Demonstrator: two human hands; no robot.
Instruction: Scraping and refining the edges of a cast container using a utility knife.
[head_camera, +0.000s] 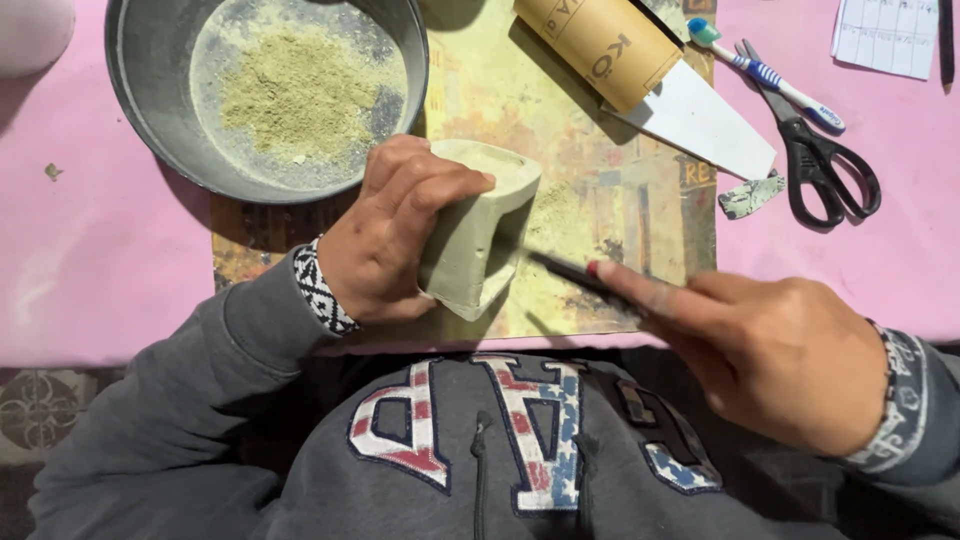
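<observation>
- One grey-green clay block (480, 235), gripped by the left hand (385, 240).
- Right hand (770, 350) pinches one thin dark tool (565, 272) against it.
- One powder bowl (150, 110), one scissors (825, 165), one toothbrush (765, 75) beyond.

The person wears a grey hooded sweatshirt (520, 470) with stitched red, white and blue star-patterned letters, drawstrings, and black-and-white patterned inner cuffs (320, 290) at both wrists.

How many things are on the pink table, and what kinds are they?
Metal bowl of powder: 1
Grey-green clay block: 1
Thin dark tool: 1
Cardboard roll: 1
Toothbrush: 1
Scissors: 1
Picture mat: 1
Total: 7
</observation>
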